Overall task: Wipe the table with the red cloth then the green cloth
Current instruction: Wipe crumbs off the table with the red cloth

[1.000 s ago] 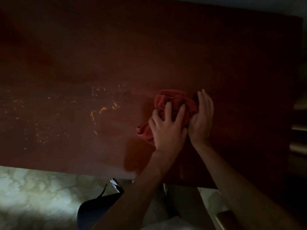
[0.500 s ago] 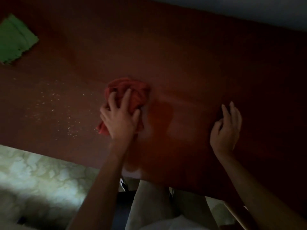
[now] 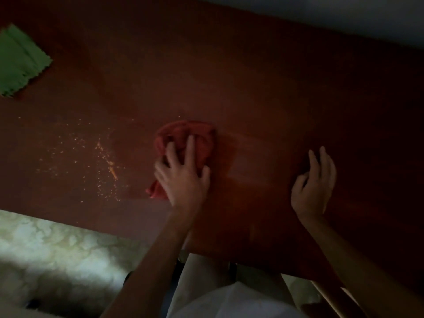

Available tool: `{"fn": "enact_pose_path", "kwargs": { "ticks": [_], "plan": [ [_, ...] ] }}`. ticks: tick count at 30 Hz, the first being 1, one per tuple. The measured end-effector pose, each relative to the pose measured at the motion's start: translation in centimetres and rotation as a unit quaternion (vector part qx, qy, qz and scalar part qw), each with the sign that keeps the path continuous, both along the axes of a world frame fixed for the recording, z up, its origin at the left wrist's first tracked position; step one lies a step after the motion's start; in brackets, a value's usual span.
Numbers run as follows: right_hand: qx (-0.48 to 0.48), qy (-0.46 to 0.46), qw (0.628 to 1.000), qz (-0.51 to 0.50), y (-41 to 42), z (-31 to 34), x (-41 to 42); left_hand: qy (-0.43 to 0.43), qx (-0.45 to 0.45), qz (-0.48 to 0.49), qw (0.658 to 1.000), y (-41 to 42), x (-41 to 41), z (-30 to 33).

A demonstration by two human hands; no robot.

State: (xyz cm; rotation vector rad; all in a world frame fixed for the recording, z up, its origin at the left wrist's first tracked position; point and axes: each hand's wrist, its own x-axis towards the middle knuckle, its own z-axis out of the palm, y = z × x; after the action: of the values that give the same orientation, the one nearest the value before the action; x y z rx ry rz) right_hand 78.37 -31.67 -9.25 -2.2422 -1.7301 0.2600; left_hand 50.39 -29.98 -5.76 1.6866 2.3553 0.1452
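A crumpled red cloth lies near the middle of the dark reddish-brown table. My left hand presses down on it with fingers spread, covering its near part. My right hand rests on the bare table to the right, fingers loosely curled, holding nothing. A folded green cloth with a zigzag edge lies at the far left of the table. Pale crumbs are scattered on the wood left of the red cloth.
The table's near edge runs diagonally from lower left toward the right. Below it is a pale marbled floor. My light-clothed lap is at the bottom. The scene is dim.
My right hand left the red cloth and settled on the table to the right. My left hand slid the cloth leftward toward the crumbs, now slightly blurred in motion.
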Motion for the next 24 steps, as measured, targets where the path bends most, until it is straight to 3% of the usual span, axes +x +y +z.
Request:
{"fn": "enact_pose_path", "kwargs": {
  "ticks": [4,8,12,18,20,24],
  "plan": [
    [-0.001,-0.007,1.0,-0.002,0.0,0.1,-0.1,-0.011,0.004,-0.126,0.992,1.2,7.5,0.2],
    [0.002,-0.009,1.0,0.001,0.1,0.2,0.0,0.002,0.014,-0.21,0.978,5.4,9.3,-0.4],
    [-0.004,0.008,1.0,-0.004,-0.1,0.1,0.0,-0.003,-0.013,-0.152,0.988,7.6,5.5,-0.1],
    [0.001,0.007,1.0,0.002,-0.1,0.1,-0.1,0.019,-0.032,0.076,0.996,7.6,-5.3,0.5],
    [-0.001,-0.004,1.0,0.001,0.0,0.0,-0.2,0.005,-0.045,0.073,0.996,7.3,-5.7,0.9],
    [0.003,-0.017,1.0,0.003,0.0,0.0,-0.3,0.002,-0.053,-0.039,0.998,4.0,0.0,1.0]
  ]
}}
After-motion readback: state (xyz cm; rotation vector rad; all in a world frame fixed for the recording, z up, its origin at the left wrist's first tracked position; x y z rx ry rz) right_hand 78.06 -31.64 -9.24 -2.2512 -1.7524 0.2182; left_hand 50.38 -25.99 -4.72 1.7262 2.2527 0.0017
